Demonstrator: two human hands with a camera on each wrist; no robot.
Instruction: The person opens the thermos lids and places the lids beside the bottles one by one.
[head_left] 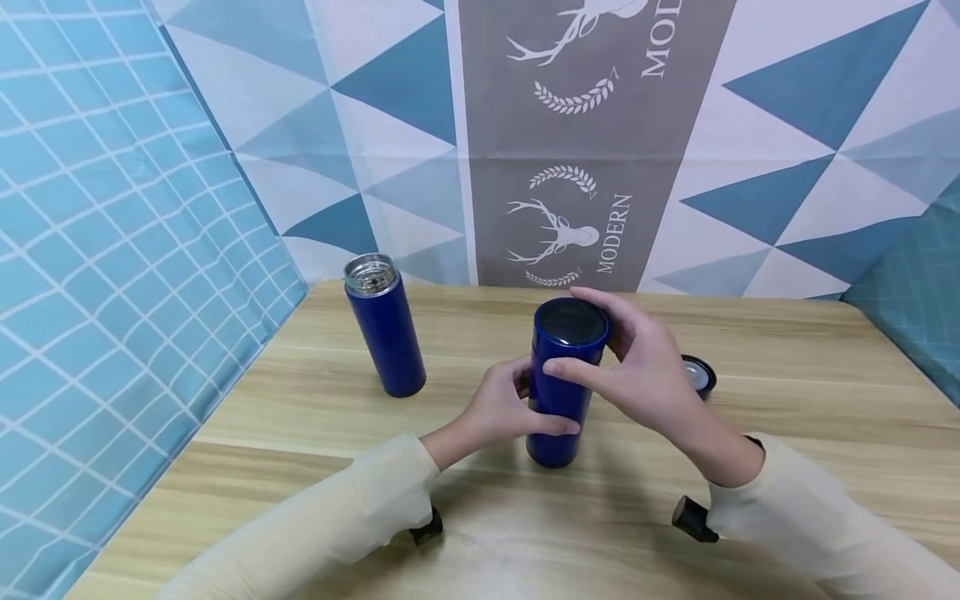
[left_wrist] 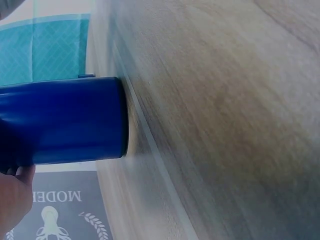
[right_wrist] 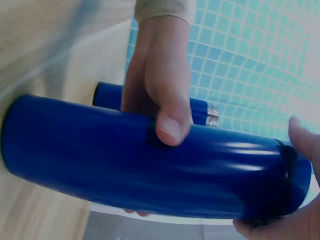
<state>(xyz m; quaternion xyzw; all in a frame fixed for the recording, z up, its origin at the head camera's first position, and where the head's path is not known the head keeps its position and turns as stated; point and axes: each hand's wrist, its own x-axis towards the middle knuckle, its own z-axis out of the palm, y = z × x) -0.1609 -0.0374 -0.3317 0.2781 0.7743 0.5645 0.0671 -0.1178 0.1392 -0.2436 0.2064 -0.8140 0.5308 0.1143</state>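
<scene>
A blue thermos bottle [head_left: 558,396] with a dark round top stands almost upright near the middle of the table, its base right at the wood. My left hand [head_left: 501,407] grips its body, thumb across the near side. Up at the blue lid, the fingers and thumb of my right hand [head_left: 647,367] hold opposite sides. In the right wrist view, a dark seam circles the bottle [right_wrist: 200,170] below the lid, and my left hand [right_wrist: 160,75] wraps the middle of the body. The left wrist view shows the lower part of the bottle [left_wrist: 75,120].
A second blue thermos bottle [head_left: 386,333], uncapped with a silver mouth, stands to the left. Partly behind my right wrist lies a black-rimmed round cap [head_left: 699,375] with a silvery inside. The wooden table [head_left: 300,467] meets patterned cloth walls at the back and left.
</scene>
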